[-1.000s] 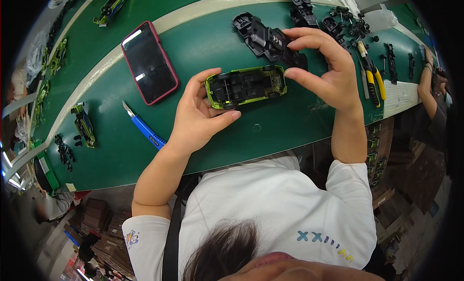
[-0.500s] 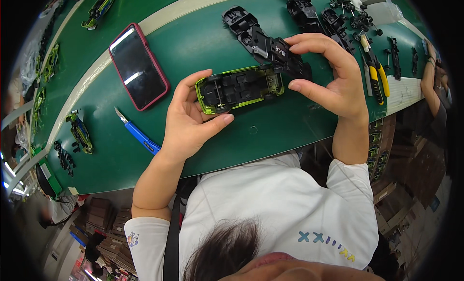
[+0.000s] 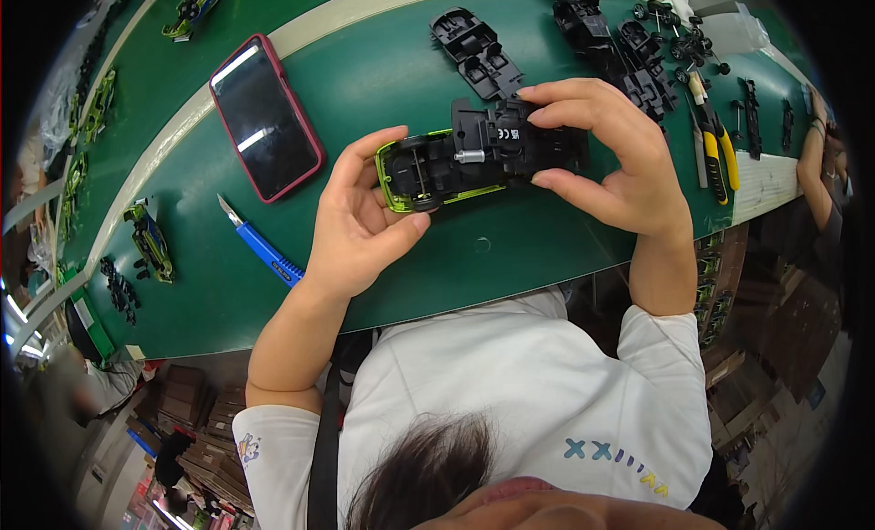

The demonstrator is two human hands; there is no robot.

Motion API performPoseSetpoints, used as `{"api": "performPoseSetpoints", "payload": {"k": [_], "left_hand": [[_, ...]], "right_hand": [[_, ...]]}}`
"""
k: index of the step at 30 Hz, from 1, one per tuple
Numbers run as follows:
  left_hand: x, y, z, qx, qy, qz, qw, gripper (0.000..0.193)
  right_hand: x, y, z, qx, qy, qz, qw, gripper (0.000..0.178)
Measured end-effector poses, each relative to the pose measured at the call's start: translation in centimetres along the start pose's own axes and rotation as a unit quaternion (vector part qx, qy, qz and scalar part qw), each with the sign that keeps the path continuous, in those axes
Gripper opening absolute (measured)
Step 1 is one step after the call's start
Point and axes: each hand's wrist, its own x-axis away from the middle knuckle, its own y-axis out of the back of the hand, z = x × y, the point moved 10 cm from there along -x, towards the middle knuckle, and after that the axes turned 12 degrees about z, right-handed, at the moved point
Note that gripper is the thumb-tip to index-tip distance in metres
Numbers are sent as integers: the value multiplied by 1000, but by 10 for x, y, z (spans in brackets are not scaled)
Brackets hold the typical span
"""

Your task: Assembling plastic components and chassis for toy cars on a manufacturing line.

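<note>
I held the green toy car body [image 3: 428, 170] upside down above the green work mat [image 3: 383, 83], just in front of my chest. My left hand [image 3: 360, 225] was half closed around its front end, with the thumb under the lime edge and the fingers curled over the top. My right hand [image 3: 611, 161] was also partly closed; its thumb and fingers pinched the black chassis plate [image 3: 510, 143], which lay on the open underside of the body but stuck out a little at the rear. From this I judged that the plate was placed but not yet fully seated, so pressing it home was left to do; I could not tell if any screws were needed. Another black chassis [image 3: 478, 51] lay on the mat beyond my hands, and more black parts [image 3: 629, 47] were near the far right, so more cars seemed to wait. A phone in a red case [image 3: 264, 115] lay to the left, a blue knife [image 3: 260, 243] was near my left wrist, and a yellow-handled tool [image 3: 715, 152] was beside my right hand.
</note>
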Motion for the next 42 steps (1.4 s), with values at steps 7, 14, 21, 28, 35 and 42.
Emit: {"api": "performPoseSetpoints", "payload": {"k": [7,14,21,28,35,42], "left_hand": [[0,0,2,-14,16,29,999,72],[-1,1,3,45,40,0,998,60],[-1,1,4,74,13,7,997,52],[0,0,4,77,14,0,997,52],[-1,-1,3,79,13,7,997,51],[-1,1,5,57,21,4,998,56]], "right_hand": [[11,26,-12,-9,-46,-104,994,39],[7,16,-5,0,-25,-75,997,39],[-10,-15,22,58,25,10,998,47],[-19,-31,35,75,49,42,995,46],[-20,-37,34,81,40,46,995,47],[-22,-38,30,87,31,45,995,48]]}}
